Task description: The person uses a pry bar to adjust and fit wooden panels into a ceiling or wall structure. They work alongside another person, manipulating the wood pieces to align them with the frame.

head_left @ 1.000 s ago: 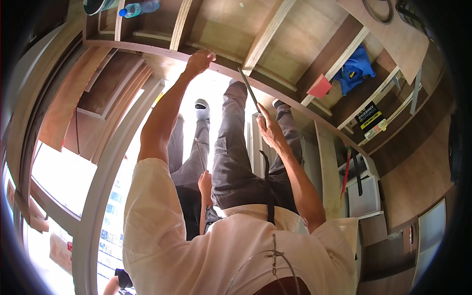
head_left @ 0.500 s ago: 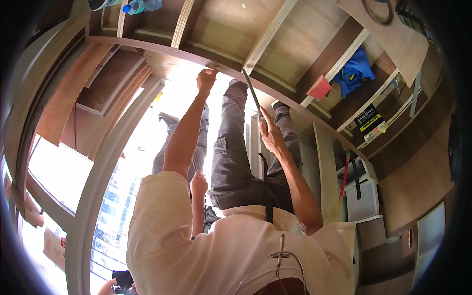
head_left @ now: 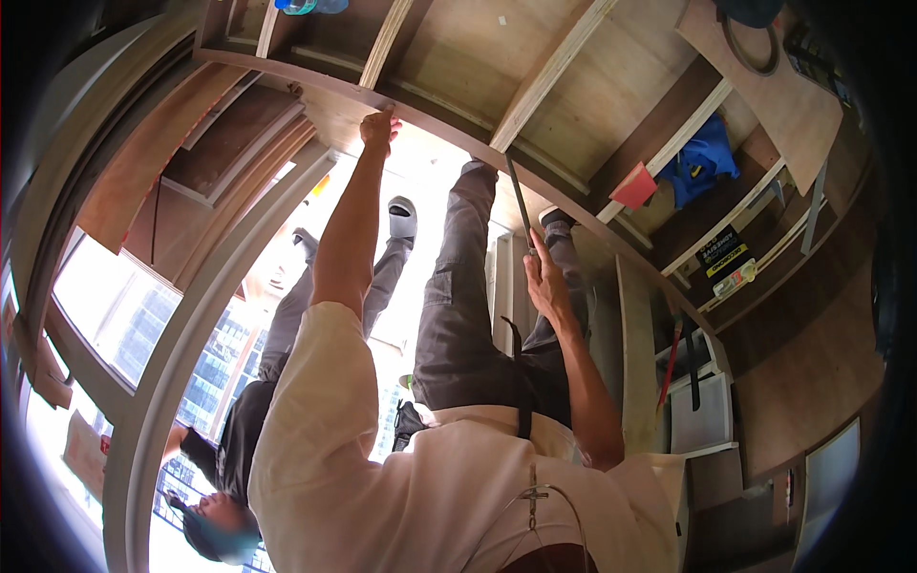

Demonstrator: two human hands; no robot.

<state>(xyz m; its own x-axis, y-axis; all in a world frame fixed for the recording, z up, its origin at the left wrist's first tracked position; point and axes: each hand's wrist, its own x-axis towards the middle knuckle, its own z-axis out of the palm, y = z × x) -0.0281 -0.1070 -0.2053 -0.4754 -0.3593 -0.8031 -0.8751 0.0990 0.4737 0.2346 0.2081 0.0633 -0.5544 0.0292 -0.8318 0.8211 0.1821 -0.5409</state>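
A large wooden frame (head_left: 287, 73) with open compartments stretches across the far side. My left hand (head_left: 379, 129) is at its near edge, fingers closed on the rim. In my right hand (head_left: 546, 286) is a long, thin dark file (head_left: 520, 198), gripped at its near end with a finger laid along it. The far end of the file meets the frame's near edge, to the right of my left hand. Hidden from view is how much of the rim my left fingers wrap.
In the frame's compartments lie a blue cloth (head_left: 702, 162), a red block (head_left: 633, 186) and a plastic bottle (head_left: 296, 6). A loose wooden panel (head_left: 778, 81) rests at far right. To the left, a co-worker in dark clothes (head_left: 234, 444) is beside the bright window (head_left: 205, 382).
My left hand has slid leftward along the rim. The file still meets the edge, at a slightly different angle. The co-worker has moved left, and a hand formerly near my left arm is gone.
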